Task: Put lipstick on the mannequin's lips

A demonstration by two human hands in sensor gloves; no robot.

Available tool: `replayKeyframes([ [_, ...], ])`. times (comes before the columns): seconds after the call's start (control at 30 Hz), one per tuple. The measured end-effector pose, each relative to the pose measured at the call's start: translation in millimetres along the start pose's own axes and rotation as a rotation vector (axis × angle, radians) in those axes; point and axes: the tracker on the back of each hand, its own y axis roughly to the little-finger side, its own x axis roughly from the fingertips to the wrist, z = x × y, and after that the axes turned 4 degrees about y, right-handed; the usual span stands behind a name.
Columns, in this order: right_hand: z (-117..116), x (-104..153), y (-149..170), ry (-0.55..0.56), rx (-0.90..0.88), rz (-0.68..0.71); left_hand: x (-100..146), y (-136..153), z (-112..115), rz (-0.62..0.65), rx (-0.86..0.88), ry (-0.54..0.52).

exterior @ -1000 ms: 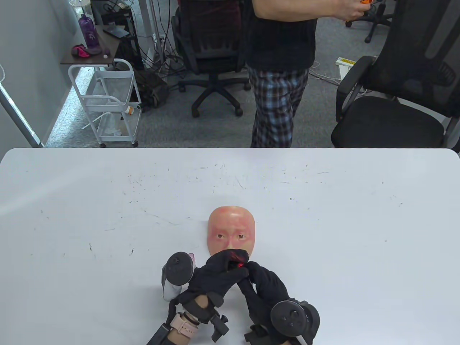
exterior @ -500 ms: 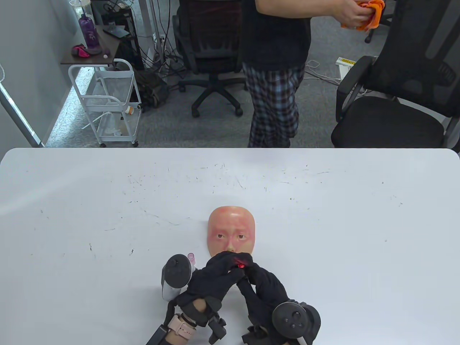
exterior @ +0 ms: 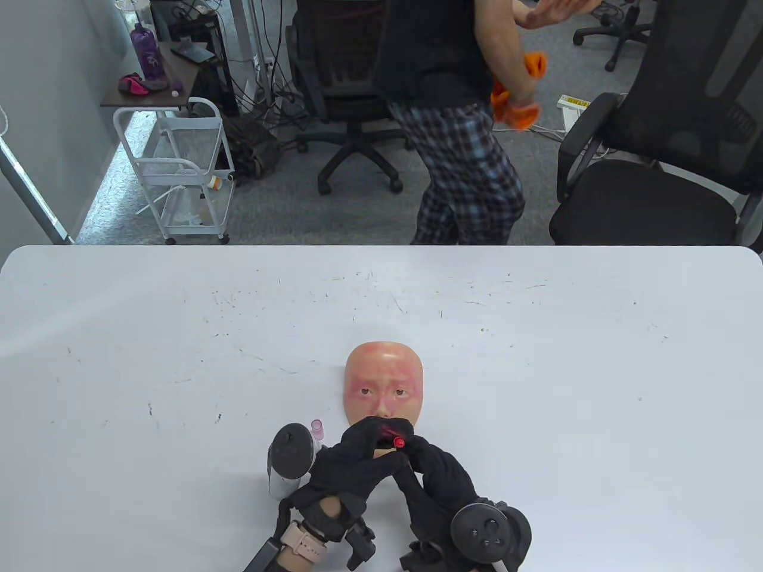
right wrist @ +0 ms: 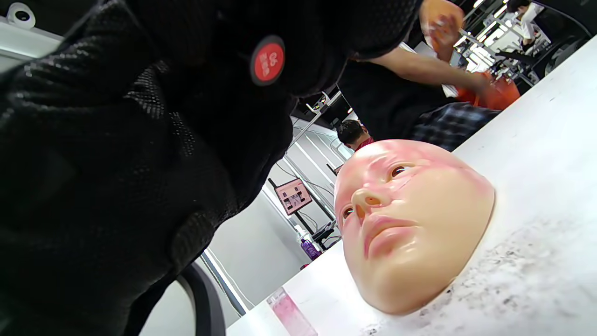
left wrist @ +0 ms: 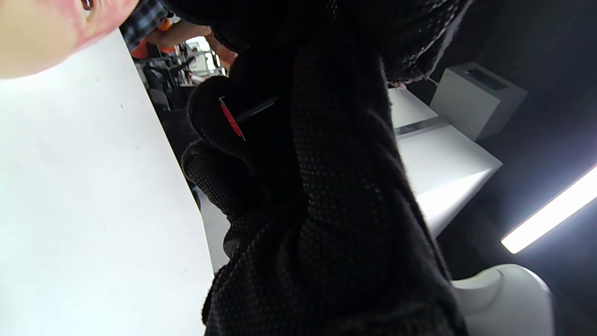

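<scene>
1. Your left hand [exterior: 357,459] and right hand [exterior: 438,476] met, both gripping the lipstick [exterior: 398,442].
2. It hung just above the mannequin face [right wrist: 410,224] lying on the worktop [exterior: 536,369].
3. Lips looked barely tinted; application seemingly remained.

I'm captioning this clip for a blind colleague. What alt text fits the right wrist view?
A mannequin face lies face-up on a white table, its lips pale pink. Black gloved fingers fill the left side, gripping an object with a round red end. Behind, a person holds an orange cloth.
</scene>
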Motion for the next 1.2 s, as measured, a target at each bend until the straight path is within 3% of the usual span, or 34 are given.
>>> replayKeyframes([
  [0.3, -1.0, -1.4, 4.4, -0.021, -0.037, -0.025, -2.4, 0.6, -0.4, 0.004, 0.034, 0.065],
  [0.5, -1.3, -1.3, 4.0, -0.02, -0.039, -0.029, -0.8, 4.6, 2.3, -0.029, 0.057, 0.008],
  [0.77, -2.0, -1.8, 3.1, -0.038, -0.056, -0.033, -1.9, 3.9, -1.0, 0.002, 0.047, 0.079],
  [0.97, -2.7, -1.5, 2.5, -0.037, -0.039, -0.03, -0.1, 3.5, 1.8, -0.027, 0.015, 0.002],
  [1.2, -3.0, -2.5, 3.3, -0.056, -0.066, -0.023, -1.6, 1.8, -3.3, 0.013, 0.043, 0.077],
])
